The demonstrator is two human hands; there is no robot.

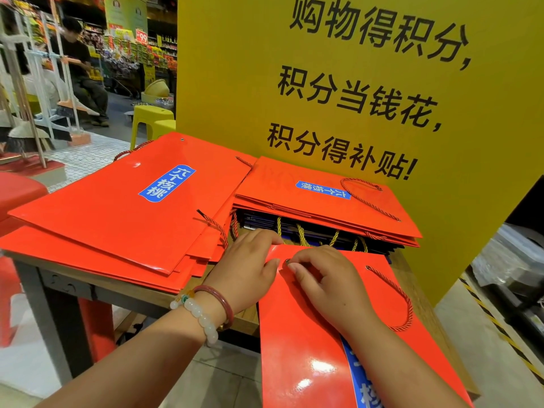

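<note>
A person is working on a flat red bag (318, 334) that is lying at the near right corner of the wooden table (426, 307), with its lower part hanging out past the table's front edge. The left hand (250, 269), wearing bracelets (206, 307) at the wrist, is pinching the bag's top left corner between thumb and fingers, just inside the table's front edge. The right hand (326, 278) is resting on the bag with its fingers curled, their tips touching the metal eyelet (287, 262) near the top edge; whether they are gripping anything there is not clear. A red rope handle (403, 301) is looping out from the bag's other eyelet toward the table's right side, and a blue label (362, 375) is showing beside the right wrist. A fanned stack of red bags (117, 219) is covering the table's left half, and a second red stack (318, 201) is sitting at the table's back on dark bags with gold rope handles (318, 234). A yellow sign (353, 83) with black characters is standing behind the table.
</note>
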